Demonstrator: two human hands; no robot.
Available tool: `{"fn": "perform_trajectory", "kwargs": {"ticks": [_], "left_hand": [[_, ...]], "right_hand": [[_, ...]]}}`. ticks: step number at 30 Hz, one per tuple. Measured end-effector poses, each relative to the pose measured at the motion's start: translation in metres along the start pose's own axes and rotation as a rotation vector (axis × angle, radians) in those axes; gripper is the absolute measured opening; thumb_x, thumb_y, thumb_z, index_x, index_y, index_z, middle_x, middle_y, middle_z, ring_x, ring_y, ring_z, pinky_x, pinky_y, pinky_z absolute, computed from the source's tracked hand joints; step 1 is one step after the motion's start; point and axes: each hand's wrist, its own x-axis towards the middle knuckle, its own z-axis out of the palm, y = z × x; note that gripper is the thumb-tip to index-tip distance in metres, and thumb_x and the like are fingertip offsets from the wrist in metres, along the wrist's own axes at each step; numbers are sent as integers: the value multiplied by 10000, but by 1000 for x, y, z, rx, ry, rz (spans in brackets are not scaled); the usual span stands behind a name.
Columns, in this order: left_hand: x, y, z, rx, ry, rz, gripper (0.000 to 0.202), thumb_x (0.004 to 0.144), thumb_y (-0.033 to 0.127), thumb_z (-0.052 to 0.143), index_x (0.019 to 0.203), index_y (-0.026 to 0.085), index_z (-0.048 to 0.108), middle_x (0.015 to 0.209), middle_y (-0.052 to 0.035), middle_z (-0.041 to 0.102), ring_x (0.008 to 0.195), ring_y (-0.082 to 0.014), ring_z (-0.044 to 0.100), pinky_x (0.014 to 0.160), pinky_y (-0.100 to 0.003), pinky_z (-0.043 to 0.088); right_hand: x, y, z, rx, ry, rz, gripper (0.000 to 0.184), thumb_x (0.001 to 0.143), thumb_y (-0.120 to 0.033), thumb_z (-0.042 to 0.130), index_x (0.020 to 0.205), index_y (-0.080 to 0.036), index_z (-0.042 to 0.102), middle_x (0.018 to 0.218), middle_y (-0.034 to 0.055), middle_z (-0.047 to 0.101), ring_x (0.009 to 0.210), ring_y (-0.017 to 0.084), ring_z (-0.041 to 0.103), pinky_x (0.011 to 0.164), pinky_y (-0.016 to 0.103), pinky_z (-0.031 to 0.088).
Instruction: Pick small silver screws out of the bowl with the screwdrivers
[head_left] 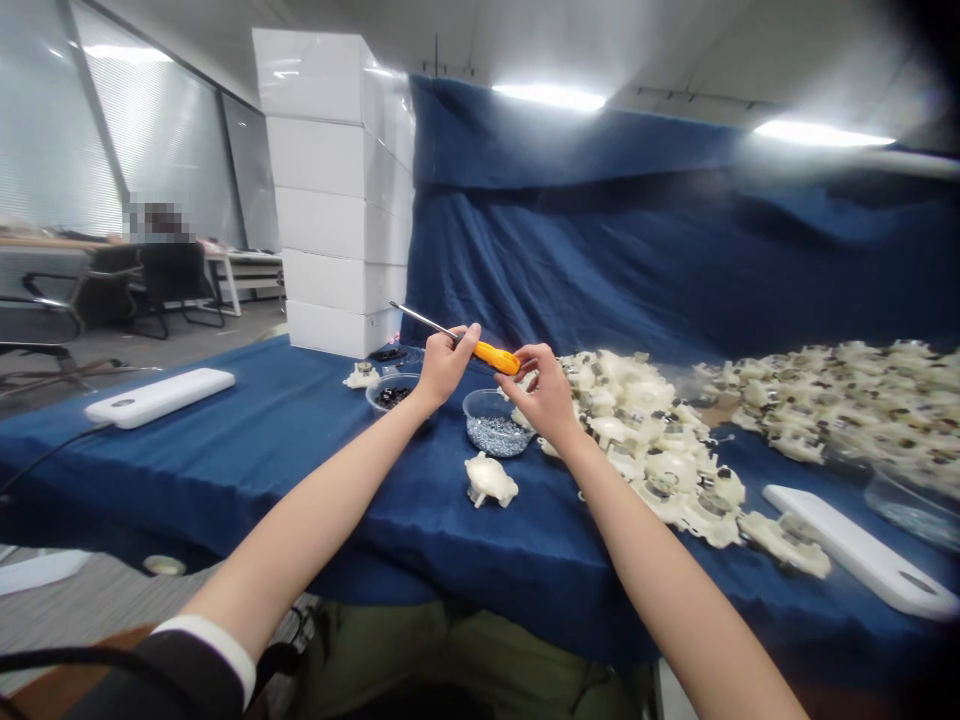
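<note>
A screwdriver with a yellow-orange handle is held up in the air, its metal shaft pointing to the upper left. My left hand is closed around the front of the handle near the shaft. At the handle's rear end, my right hand has its thumb and fingers closed on it. Beneath the hands stands a clear bowl of small silvery screws. Another clear bowl with black parts is partly behind my left forearm. One cream plastic part lies alone at the table's front.
A large heap of cream plastic parts lies to the right, with a second heap farther right. White flat devices lie at the left and right. Stacked white boxes stand behind, beside a blue curtain.
</note>
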Motion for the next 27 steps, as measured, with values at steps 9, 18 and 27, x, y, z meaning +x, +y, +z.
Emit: {"fn": "perform_trajectory", "kwargs": {"ticks": [9,18,27], "left_hand": [[0,0,0,-39,-18,-6,541,956,585,575,610,182,473,528,37,395,504,-93,352,501,-268,277],[0,2,0,-55,-6,-13,553,953,596,567,603,180,468,526,33,392,502,-93,354,492,-257,261],[2,1,1,-159,96,-18,582,944,660,548,606,194,461,485,35,399,443,-91,363,455,-261,261]], "right_hand": [[1,-6,-3,-23,-38,-17,300,911,-347,715,1172,-262,593,1060,17,630,740,131,629,640,277,508],[1,-8,-4,-30,19,-64,293,910,-360,743,1170,-249,666,1059,27,628,714,115,612,628,266,519],[2,-1,-7,-155,130,-177,355,969,-395,681,1317,-332,712,1076,61,561,804,137,597,692,295,580]]}}
